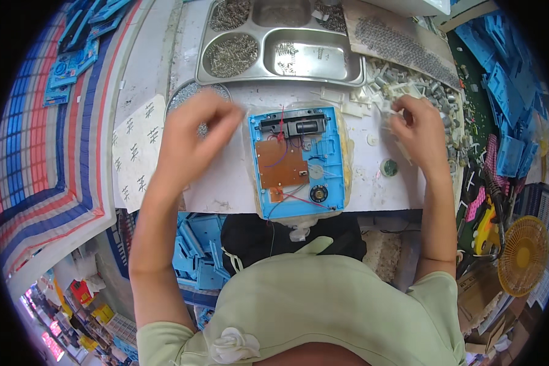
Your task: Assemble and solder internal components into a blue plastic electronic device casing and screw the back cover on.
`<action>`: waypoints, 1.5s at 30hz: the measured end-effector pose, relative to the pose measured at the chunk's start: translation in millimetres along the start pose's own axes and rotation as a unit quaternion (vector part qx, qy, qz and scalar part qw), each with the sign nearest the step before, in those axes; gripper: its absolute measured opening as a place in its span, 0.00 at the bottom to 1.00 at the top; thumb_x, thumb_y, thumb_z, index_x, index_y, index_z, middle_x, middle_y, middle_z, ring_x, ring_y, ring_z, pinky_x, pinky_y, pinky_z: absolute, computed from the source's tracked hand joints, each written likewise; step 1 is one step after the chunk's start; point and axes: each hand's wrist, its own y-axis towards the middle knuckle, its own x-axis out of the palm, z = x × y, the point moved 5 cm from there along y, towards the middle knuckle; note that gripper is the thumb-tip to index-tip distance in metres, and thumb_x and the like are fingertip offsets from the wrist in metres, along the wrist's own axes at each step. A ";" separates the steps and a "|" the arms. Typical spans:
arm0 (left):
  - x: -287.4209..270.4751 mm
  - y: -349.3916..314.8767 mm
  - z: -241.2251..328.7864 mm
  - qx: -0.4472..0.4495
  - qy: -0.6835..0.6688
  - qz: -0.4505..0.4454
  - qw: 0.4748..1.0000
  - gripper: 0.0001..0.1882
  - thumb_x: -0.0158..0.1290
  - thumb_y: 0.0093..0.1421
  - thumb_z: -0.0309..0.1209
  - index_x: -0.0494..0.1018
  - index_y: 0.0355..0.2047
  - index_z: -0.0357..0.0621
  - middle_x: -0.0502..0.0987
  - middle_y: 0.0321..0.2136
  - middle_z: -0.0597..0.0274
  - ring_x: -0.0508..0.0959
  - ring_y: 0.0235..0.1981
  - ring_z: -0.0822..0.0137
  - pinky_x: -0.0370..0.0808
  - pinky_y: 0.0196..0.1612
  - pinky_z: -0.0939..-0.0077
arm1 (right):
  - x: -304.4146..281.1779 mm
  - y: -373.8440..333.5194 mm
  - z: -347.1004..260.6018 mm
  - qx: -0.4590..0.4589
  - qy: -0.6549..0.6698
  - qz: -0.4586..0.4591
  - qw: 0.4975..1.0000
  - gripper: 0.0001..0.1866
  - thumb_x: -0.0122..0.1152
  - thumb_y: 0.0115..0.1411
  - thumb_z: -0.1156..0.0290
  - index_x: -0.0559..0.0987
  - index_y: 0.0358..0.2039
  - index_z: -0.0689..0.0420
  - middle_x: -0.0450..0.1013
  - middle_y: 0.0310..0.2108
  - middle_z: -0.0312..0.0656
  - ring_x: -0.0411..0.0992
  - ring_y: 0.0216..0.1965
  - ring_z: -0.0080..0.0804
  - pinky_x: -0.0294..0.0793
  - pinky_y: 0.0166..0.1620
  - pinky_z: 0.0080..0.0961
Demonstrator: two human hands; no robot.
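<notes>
An open blue plastic casing [337, 171] lies in front of me, holding a brown circuit board [280, 163], a black module [305, 127], a small round speaker [318, 194] and thin wires. To its upper left, my left hand [198, 131] is above a round metal bowl [183, 94] of small metal parts. Its fingers are slightly blurred and drawn together in a pinch; anything between them is too small to name. My right hand [419, 131] is curled at the edge of the white plastic parts [354, 104], thumb and forefinger pinched. What they hold cannot be made out.
A steel compartment tray [274, 81] with screws and springs stands at the back. Beside it lies a board [402, 52] covered with small metal pieces. A marked paper sheet [137, 146] lies at left, a green round piece [388, 168] at right. Blue casings [198, 250] are piled below the table.
</notes>
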 end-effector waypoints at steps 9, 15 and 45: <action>114.1 178.3 -12.4 0.321 0.375 -0.148 0.857 0.06 0.57 0.59 0.29 0.80 0.37 0.45 0.79 0.39 0.60 0.83 0.39 0.55 0.80 0.40 0.60 | -17.3 -47.2 20.5 0.122 0.456 0.057 0.880 0.08 0.63 0.59 0.77 0.77 0.40 0.60 0.71 0.27 0.28 0.66 0.28 0.14 0.65 0.31 0.15; 100.5 170.9 1.6 0.323 0.358 -0.077 0.873 0.08 0.58 0.60 0.29 0.80 0.40 0.44 0.80 0.39 0.61 0.84 0.38 0.61 0.81 0.41 0.66 | -17.2 -78.8 18.4 0.128 0.558 0.049 0.818 0.15 0.67 0.57 0.79 0.77 0.46 0.63 0.75 0.37 0.36 0.73 0.36 0.18 0.71 0.38 0.14; 124.8 -75.8 51.0 -0.295 -0.377 -0.230 0.847 0.13 0.48 0.75 0.34 0.76 0.47 0.37 0.65 0.21 0.76 0.59 0.20 0.82 0.56 0.22 0.83 | -9.9 -103.6 -99.4 -0.335 0.222 -0.009 0.916 0.20 0.73 0.46 0.79 0.82 0.42 0.60 0.80 0.34 0.42 0.76 0.27 0.35 0.74 0.25 0.28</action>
